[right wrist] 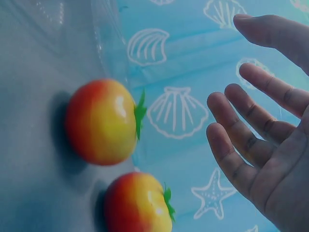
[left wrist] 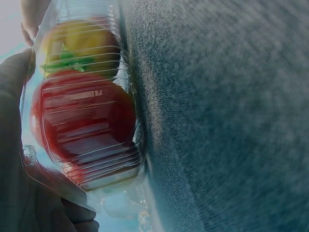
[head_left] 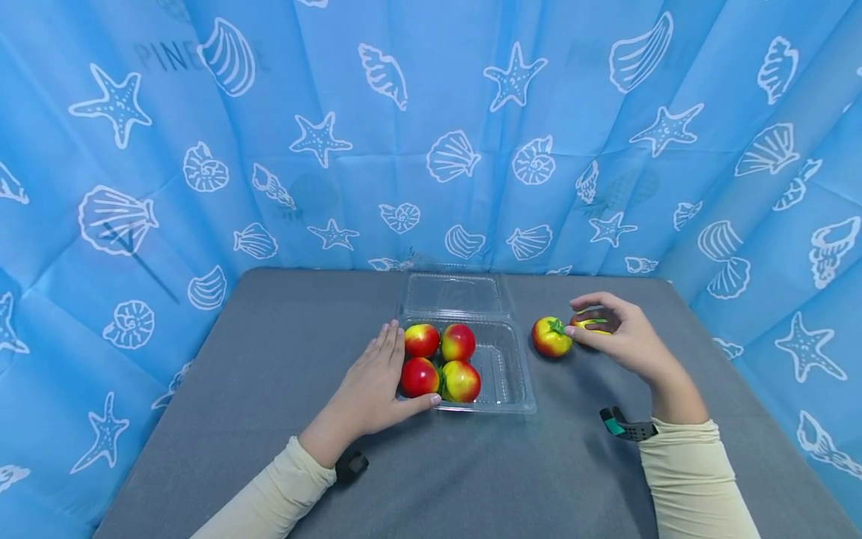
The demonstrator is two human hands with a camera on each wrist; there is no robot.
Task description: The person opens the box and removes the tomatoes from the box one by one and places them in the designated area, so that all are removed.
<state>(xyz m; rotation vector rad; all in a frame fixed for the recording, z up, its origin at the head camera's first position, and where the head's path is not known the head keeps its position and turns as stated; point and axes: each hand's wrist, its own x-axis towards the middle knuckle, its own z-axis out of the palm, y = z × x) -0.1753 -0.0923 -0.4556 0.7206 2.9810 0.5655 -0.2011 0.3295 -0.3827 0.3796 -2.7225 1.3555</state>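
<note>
Toward the far edge of the desk (head_left: pixel 303 314), I count one box (head_left: pixel 501 359), its single lid (head_left: pixel 458 292) open, with four fruits (head_left: pixel 462 382) in its left part and the left hand (head_left: pixel 377 378) laid straight-fingered along its left side. Between box and right edge sit two loose fruits (head_left: pixel 551 340), the right hand (head_left: pixel 629 340) held wide above them, gripping nothing.

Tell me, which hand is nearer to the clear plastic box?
Left. The left hand touches the clear plastic box along its left side; the right hand is apart from it, to the right, over the loose fruits.
</note>
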